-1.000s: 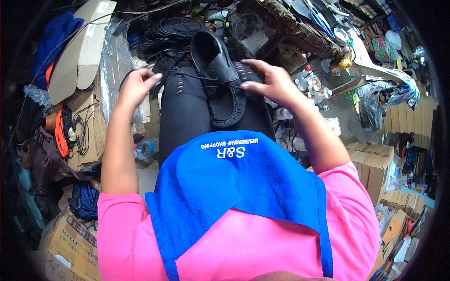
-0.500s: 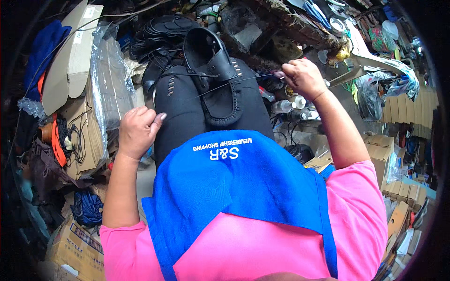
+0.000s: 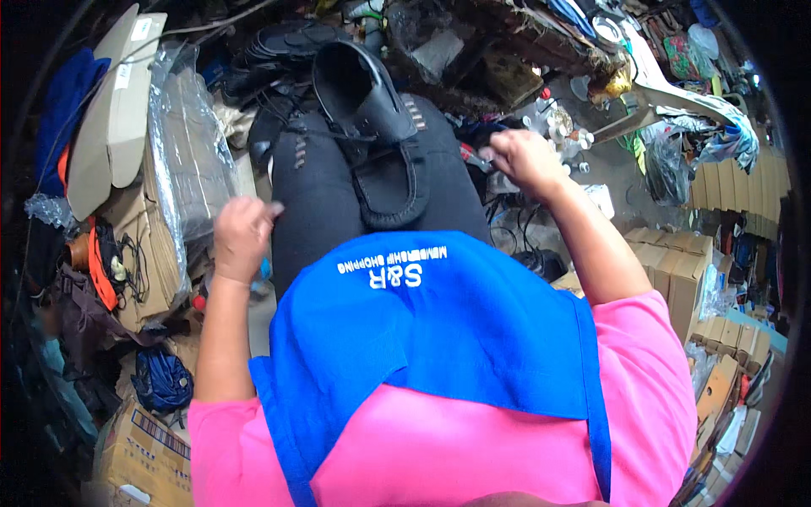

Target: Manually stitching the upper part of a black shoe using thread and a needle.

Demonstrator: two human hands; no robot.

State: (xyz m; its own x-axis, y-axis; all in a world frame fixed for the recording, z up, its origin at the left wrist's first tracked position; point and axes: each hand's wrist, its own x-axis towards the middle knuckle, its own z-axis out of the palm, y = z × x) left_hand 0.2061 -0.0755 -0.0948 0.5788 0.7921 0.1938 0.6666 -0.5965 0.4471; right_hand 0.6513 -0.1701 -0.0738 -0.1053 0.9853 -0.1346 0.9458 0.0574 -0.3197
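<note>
A black leather shoe (image 3: 376, 110) lies across my thighs, its heel end towards the far side. Stitches run round the rim of its near end, close to my blue apron (image 3: 456, 321). My left hand (image 3: 243, 237) is closed in a pinch left of my thigh, apart from the shoe. To the right of my other thigh, my right hand (image 3: 525, 165) is closed too, thumb and fingers together. The thread between them, plain a moment ago, is too fine and smeared to follow now. Both hands are somewhat blurred.
Flattened cardboard (image 3: 114, 127) and a plastic-wrapped stack (image 3: 190, 144) stand close on the left. Beyond my knees lies a pile of black shoe parts (image 3: 291, 46). Small bottles (image 3: 553, 127) stand near my right hand, with cardboard boxes (image 3: 672, 262) farther right.
My right hand has come down and slightly left; my left hand has shifted a little left. The taut thread across the shoe no longer shows. The whole view has tilted slightly.
</note>
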